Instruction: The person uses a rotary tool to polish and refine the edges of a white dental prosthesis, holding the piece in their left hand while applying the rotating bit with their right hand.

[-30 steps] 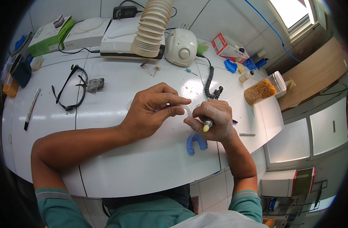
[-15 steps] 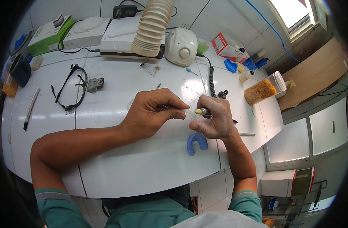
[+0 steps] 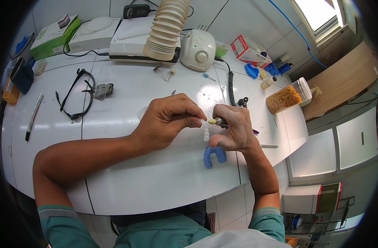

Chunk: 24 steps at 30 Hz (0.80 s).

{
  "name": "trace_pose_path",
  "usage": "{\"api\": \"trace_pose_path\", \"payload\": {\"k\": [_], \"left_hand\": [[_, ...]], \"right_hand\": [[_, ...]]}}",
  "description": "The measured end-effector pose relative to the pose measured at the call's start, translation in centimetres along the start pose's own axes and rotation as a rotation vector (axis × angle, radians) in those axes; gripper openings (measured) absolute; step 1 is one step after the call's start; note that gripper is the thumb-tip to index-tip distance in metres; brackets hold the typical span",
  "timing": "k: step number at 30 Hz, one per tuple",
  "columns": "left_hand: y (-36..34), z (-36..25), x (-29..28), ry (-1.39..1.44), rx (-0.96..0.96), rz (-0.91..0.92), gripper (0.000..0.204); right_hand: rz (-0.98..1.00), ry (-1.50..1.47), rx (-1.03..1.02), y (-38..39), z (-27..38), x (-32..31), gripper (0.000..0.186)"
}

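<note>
Here, past the blue arch [image 3: 208, 159], the handpiece [image 3: 222, 122] right fingers [image 3: 222, 110] grip could slip, gouging the translucent strip [image 3: 206, 133] left fingers [image 3: 194, 122] pinch.

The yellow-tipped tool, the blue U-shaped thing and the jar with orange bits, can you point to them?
Yellow-tipped tool [image 3: 220, 122]: head view, on its metal part.
Blue U-shaped thing [image 3: 214, 149]: head view, on the top of its curve.
Jar with orange bits [image 3: 299, 89]: head view, on its clear wall.
</note>
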<state>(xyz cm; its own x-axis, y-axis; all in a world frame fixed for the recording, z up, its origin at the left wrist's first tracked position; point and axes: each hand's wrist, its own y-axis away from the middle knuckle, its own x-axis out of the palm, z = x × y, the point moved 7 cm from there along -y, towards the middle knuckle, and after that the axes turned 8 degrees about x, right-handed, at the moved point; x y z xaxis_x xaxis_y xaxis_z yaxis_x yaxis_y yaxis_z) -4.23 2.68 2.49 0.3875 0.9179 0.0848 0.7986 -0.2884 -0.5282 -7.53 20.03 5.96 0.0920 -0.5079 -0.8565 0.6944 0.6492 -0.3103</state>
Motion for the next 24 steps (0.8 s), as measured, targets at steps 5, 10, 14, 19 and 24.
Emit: {"api": "trace_pose_path", "payload": {"k": [5,10,14,19,24], "left_hand": [[0.01,0.05,0.0,-0.045,0.005,0.026,0.017],[0.01,0.02,0.05,-0.061,0.006,0.034,0.017],[0.03,0.03,0.03,-0.063,0.008,0.037,0.017],[0.02,0.04,0.06,-0.06,0.012,0.039,0.017],[0.0,0.22,0.18,-0.036,0.015,0.037,0.017]], "right_hand": [[0.016,0.044,-0.019,0.07,0.17,0.04,0.08],[0.006,0.038,-0.04,0.12,0.47,0.06,0.079],[0.022,0.065,-0.046,0.11,0.55,0.12,0.079],[0.032,0.078,-0.055,0.11,0.58,0.2,0.079],[0.033,0.069,-0.055,0.16,0.78,0.16,0.079]]}}
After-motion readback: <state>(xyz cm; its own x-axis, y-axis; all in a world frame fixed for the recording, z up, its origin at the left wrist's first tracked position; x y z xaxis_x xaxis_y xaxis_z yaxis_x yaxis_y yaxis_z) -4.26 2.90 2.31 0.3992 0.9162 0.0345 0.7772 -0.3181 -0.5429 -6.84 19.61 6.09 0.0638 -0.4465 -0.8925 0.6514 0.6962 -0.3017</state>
